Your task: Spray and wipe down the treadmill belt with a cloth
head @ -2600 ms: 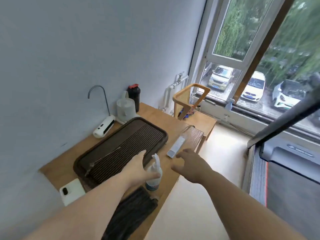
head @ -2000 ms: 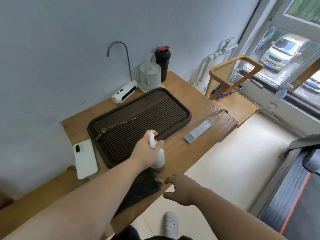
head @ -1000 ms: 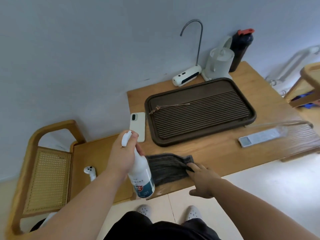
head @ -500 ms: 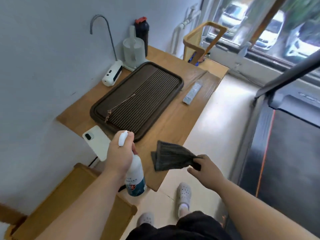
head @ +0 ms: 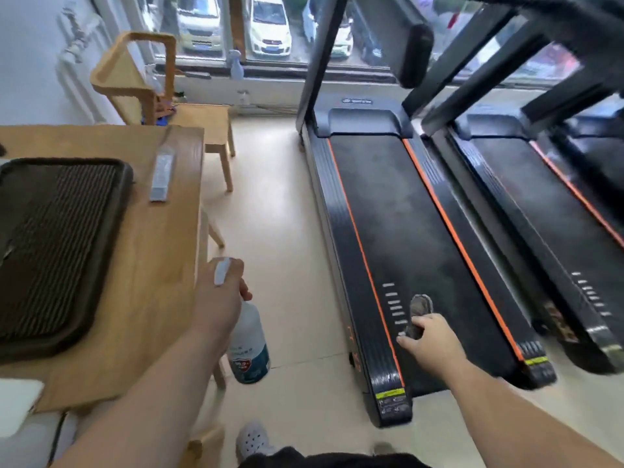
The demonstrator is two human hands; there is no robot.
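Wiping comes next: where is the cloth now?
Head view, lower right: the cloth is gripped in the right hand, above the near end of the treadmill belt.

Our left arm comes in from seven o'clock, and our left hand [head: 219, 298] is curled round the neck of a spray bottle [head: 248, 346] that hangs below the fist toward five o'clock. Our right arm stretches in from five o'clock. Our right hand [head: 430, 342] is knuckles up, fingers pinching a dark cloth [head: 418, 309] at its twelve o'clock.

Single head-worn view, forward and down over treadmill belt [head: 398, 214]
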